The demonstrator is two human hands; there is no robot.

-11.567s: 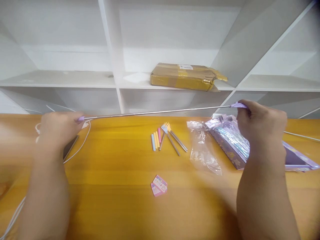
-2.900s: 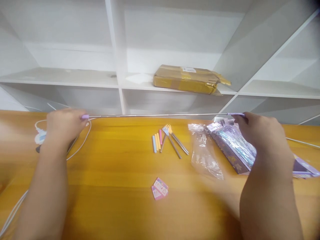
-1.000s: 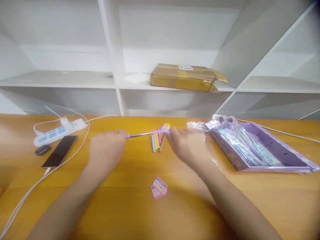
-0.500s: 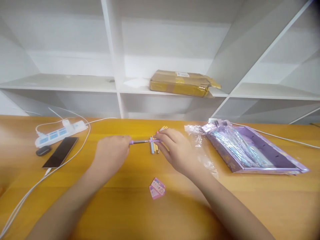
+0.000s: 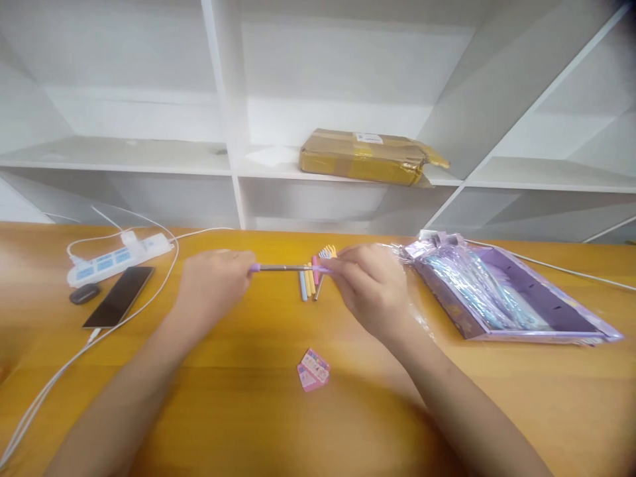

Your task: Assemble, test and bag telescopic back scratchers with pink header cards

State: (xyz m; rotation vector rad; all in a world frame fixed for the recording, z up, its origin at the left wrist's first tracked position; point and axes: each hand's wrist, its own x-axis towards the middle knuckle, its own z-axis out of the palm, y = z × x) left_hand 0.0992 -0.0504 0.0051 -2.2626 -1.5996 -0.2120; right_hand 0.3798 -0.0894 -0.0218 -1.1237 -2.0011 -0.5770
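Head view: slim silver rod (image 5: 283,267) with purple ends (image 5: 255,267).

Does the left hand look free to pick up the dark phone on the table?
Probably not yet: the left hand grips one end of the metal rod. Otherwise the way seems open; the phone lies nearby, uncovered, with just a white cable between.
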